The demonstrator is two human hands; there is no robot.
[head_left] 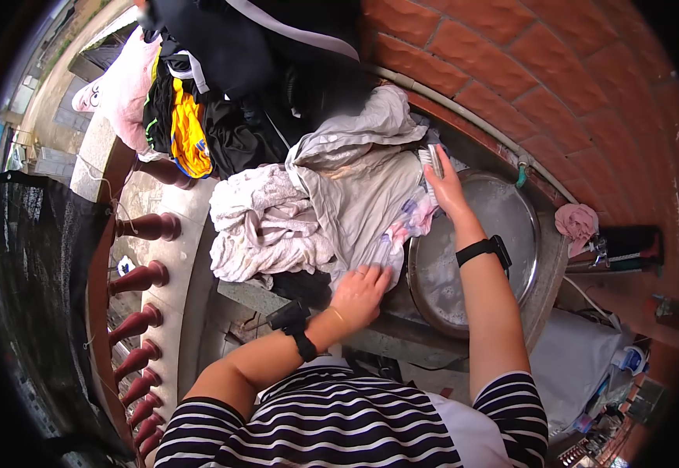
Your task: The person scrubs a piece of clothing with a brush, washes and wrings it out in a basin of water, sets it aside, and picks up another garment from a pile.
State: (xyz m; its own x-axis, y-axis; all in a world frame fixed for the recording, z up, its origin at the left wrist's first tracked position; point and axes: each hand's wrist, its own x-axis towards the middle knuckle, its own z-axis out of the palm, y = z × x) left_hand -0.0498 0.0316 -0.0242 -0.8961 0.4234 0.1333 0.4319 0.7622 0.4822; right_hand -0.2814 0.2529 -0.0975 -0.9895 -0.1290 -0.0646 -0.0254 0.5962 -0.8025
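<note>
A wet, pale grey-white garment [355, 195] with pink and blue patches near its lower right corner lies spread over the stone ledge. My left hand [361, 295] is at its near edge, fingers curled on the fabric. In my right hand [447, 186] is a scrub brush [432, 162] with white bristles, held at the garment's right side. Beside the garment on the left is a bunched whitish patterned cloth [265, 222]. A round metal basin [476, 253] of cloudy, sudsy water sits just right of the garment, below my right forearm.
Dark clothes [238, 58] and a yellow-and-black garment [189, 132] are heaped at the back left, near a pink plush toy [125, 86]. A red balustrade [148, 226] runs along the left. At right are a brick wall [526, 86], a pipe [472, 117] and a pink cloth [576, 224].
</note>
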